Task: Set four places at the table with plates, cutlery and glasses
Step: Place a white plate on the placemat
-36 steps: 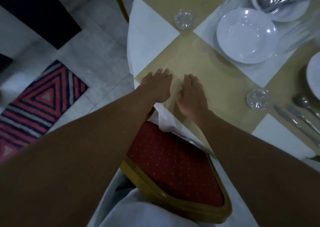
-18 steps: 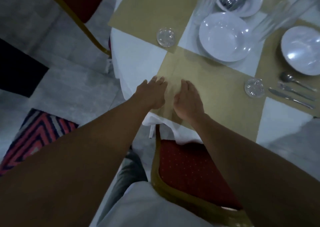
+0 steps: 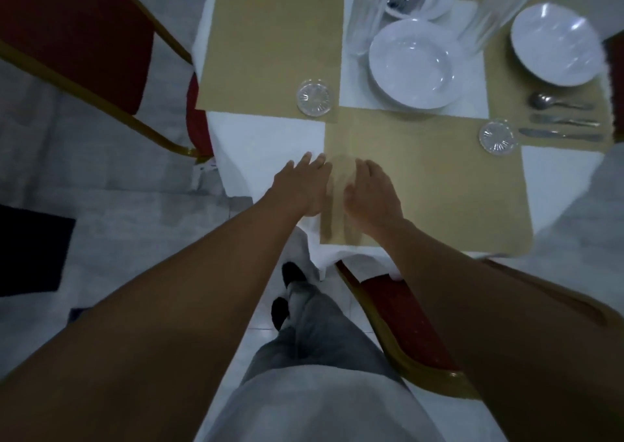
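Near placemat [image 3: 439,188]: lies at the table's near edge, above the red chair [image 3: 405,323]. Your left hand [image 3: 304,186] and right hand [image 3: 373,195] rest palm-down on its left end, side by side, fingers extended and loosely together, pinching nothing. Stacked plates [image 3: 415,63] sit mid-table; cutlery [image 3: 560,120] lies far right.

The worktop [image 3: 266,137] is covered in white cloth, softly creased where it hangs. Matt tan placemats [image 3: 439,185], seemingly paper, are laid over it. White plates [image 3: 413,63] are glazed and glossy, marked by light spots. Clear ribbed glasses [image 3: 363,12] and patterned clear coasters [image 3: 313,97] are shown. Cutlery [image 3: 567,122] is made of shiny metal. A chair [image 3: 408,333] is upholstered in dotted red fabric and framed in a gold finish.
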